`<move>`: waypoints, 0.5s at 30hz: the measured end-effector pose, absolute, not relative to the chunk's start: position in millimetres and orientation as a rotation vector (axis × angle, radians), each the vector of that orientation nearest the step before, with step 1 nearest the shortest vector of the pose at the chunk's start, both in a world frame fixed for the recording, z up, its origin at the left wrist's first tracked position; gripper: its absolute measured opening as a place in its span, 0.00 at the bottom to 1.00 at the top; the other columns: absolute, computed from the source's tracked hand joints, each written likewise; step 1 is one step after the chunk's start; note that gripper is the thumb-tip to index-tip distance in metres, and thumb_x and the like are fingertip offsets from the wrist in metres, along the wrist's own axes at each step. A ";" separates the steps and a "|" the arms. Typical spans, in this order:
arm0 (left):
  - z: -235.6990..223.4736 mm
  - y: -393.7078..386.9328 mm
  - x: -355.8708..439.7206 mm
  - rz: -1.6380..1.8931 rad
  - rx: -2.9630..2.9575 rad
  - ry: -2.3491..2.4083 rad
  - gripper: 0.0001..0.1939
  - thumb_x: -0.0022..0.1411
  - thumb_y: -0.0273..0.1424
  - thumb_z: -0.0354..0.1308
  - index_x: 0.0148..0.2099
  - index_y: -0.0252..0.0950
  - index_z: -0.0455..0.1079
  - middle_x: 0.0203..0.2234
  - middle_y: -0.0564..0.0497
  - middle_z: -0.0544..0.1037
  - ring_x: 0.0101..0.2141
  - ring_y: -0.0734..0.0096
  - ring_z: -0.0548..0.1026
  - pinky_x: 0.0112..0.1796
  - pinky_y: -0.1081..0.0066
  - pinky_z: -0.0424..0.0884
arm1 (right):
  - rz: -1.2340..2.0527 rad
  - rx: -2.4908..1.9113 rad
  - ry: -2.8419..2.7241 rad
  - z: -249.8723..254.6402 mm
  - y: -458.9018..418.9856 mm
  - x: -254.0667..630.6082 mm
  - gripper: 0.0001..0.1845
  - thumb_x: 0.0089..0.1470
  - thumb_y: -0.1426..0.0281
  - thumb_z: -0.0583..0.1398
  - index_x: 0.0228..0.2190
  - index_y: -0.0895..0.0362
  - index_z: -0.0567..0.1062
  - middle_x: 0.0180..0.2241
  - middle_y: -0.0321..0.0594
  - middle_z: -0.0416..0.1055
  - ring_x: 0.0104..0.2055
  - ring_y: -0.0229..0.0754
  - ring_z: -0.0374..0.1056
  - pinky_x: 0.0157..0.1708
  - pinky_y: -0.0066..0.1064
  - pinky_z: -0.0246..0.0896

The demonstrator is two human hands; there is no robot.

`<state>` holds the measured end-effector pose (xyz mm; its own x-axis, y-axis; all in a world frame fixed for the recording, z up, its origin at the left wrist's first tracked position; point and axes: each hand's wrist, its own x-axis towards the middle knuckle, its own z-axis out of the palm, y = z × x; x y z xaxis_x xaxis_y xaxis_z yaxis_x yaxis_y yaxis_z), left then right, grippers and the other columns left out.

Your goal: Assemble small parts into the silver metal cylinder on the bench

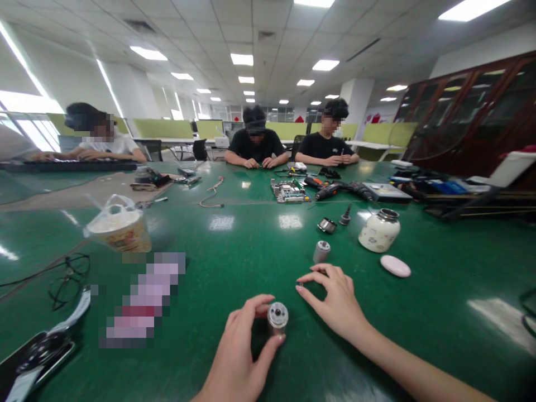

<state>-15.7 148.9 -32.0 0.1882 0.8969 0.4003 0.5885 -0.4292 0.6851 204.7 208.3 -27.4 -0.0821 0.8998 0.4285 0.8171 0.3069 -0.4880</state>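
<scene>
Left hand (240,341) grips a metal cylinder (278,316) over the near bench (226,257); right hand (338,293) pinches a tiny part (300,285), too small to identify; apparently small-part handling, next calling for steady fingertip control.

Left hand (243,341) gripping cylinder (277,317), right hand (336,296) pinching small piece (300,285)

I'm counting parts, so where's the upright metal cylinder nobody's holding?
In the head view, the unheld metal cylinder stands on the green table right of centre, just beyond the right hand and left of the cream jar.
</scene>
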 end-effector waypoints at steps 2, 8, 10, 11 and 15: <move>-31.6 149.0 -15.1 1.106 2.060 1.368 0.23 0.58 0.26 0.60 0.55 0.43 0.61 0.43 0.48 0.78 0.44 0.61 0.77 0.46 0.58 0.74 | 0.201 -1.472 -1.875 -26.2 208.7 204.0 0.09 0.54 0.58 0.62 0.32 0.48 0.80 0.41 0.42 0.71 0.49 0.52 0.64 0.48 0.51 0.55; -28.7 151.8 -12.5 1.116 1.970 1.254 0.23 0.58 0.23 0.59 0.54 0.42 0.60 0.44 0.48 0.78 0.46 0.64 0.77 0.48 0.61 0.74 | 0.353 -1.019 -1.779 -13.9 194.1 185.9 0.07 0.60 0.66 0.59 0.36 0.53 0.77 0.38 0.41 0.75 0.45 0.45 0.68 0.48 0.42 0.61; -27.8 153.0 -11.4 1.123 1.963 1.217 0.23 0.59 0.23 0.58 0.55 0.42 0.60 0.45 0.48 0.78 0.46 0.64 0.77 0.48 0.61 0.75 | 0.417 -0.917 -1.843 -10.7 186.0 177.1 0.05 0.60 0.68 0.59 0.36 0.52 0.76 0.37 0.40 0.76 0.44 0.44 0.69 0.47 0.39 0.62; -27.5 153.5 -10.8 1.126 1.959 1.205 0.23 0.59 0.23 0.58 0.55 0.42 0.59 0.45 0.48 0.78 0.46 0.64 0.78 0.48 0.62 0.75 | 0.449 -0.884 -1.867 -9.8 182.8 173.4 0.05 0.60 0.69 0.59 0.36 0.52 0.76 0.37 0.39 0.76 0.44 0.43 0.69 0.46 0.38 0.62; -26.9 154.9 -8.6 1.140 1.936 1.193 0.22 0.59 0.23 0.58 0.54 0.42 0.59 0.44 0.48 0.79 0.45 0.65 0.78 0.46 0.63 0.76 | 0.593 -0.854 -1.871 -10.1 177.9 166.7 0.06 0.61 0.70 0.58 0.37 0.53 0.76 0.37 0.39 0.77 0.43 0.41 0.71 0.46 0.35 0.64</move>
<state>-8.6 154.9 -26.9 0.2313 0.9041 0.3594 0.3998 -0.4251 0.8121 166.7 177.9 -10.1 -0.2939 0.7702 0.5661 0.3038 0.6368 -0.7087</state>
